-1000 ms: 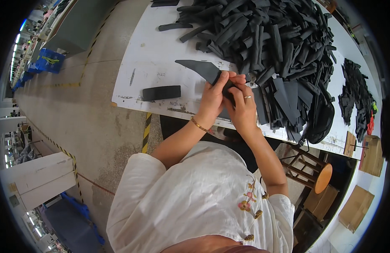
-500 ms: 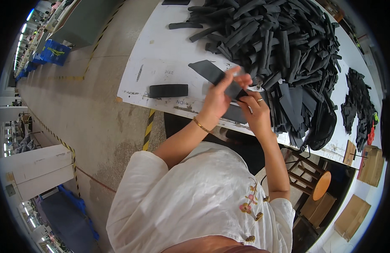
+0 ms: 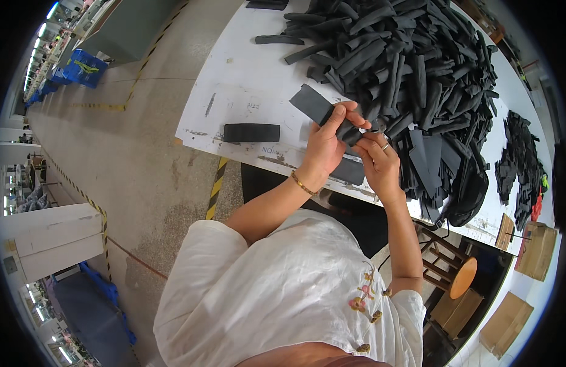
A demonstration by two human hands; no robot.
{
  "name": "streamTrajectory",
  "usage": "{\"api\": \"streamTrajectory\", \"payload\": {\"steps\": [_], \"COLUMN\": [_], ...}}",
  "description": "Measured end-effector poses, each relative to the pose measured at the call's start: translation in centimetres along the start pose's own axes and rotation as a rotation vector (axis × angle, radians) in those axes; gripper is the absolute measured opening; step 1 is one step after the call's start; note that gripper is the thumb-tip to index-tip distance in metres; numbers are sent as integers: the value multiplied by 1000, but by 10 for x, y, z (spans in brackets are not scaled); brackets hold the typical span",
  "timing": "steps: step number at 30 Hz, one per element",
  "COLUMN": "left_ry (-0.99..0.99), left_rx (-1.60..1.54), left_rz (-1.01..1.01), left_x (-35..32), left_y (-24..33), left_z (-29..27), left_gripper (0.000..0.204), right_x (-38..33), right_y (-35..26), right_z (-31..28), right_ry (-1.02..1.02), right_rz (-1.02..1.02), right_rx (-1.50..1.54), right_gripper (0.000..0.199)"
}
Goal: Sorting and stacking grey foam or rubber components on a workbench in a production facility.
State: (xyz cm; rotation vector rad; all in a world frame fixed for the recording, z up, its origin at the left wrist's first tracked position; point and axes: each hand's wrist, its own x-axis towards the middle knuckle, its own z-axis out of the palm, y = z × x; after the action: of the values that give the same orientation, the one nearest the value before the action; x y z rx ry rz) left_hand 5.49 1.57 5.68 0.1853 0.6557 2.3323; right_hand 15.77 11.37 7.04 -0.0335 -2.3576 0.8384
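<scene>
Both hands work over the near edge of a white table. Left hand is curled around a black foam strip, fingers wrapped over its top; the strip runs out toward 10 o'clock from the grip and lies flat on the table. Right hand, ring on one finger, is closed on the same strip's near end, fingertips meeting the left hand's. A big heap of black foam strips fills the table from 12 to 3 o'clock, touching the right hand's far side. A rolled black piece lies alone at 9 o'clock of the hands, near the table's front edge, with bare tabletop around it. Another flat black piece lies under the wrists at the edge. Concrete floor opens wide at 9 o'clock; a wooden stool stands at 5 o'clock.
</scene>
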Motion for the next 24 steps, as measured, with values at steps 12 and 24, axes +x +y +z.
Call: {"api": "streamTrajectory", "payload": {"steps": [12, 24], "left_ry": [21, -9], "left_rx": [-34, 46], "left_rz": [36, 105], "left_x": [2, 12], "left_y": [-10, -5], "left_z": [-7, -5], "left_gripper": [27, 39], "right_x": [2, 1], "right_y": [1, 7], "right_z": [9, 29], "right_ry": [-3, 144], "right_rz": [20, 427], "right_rx": [15, 419], "right_gripper": [14, 11]}}
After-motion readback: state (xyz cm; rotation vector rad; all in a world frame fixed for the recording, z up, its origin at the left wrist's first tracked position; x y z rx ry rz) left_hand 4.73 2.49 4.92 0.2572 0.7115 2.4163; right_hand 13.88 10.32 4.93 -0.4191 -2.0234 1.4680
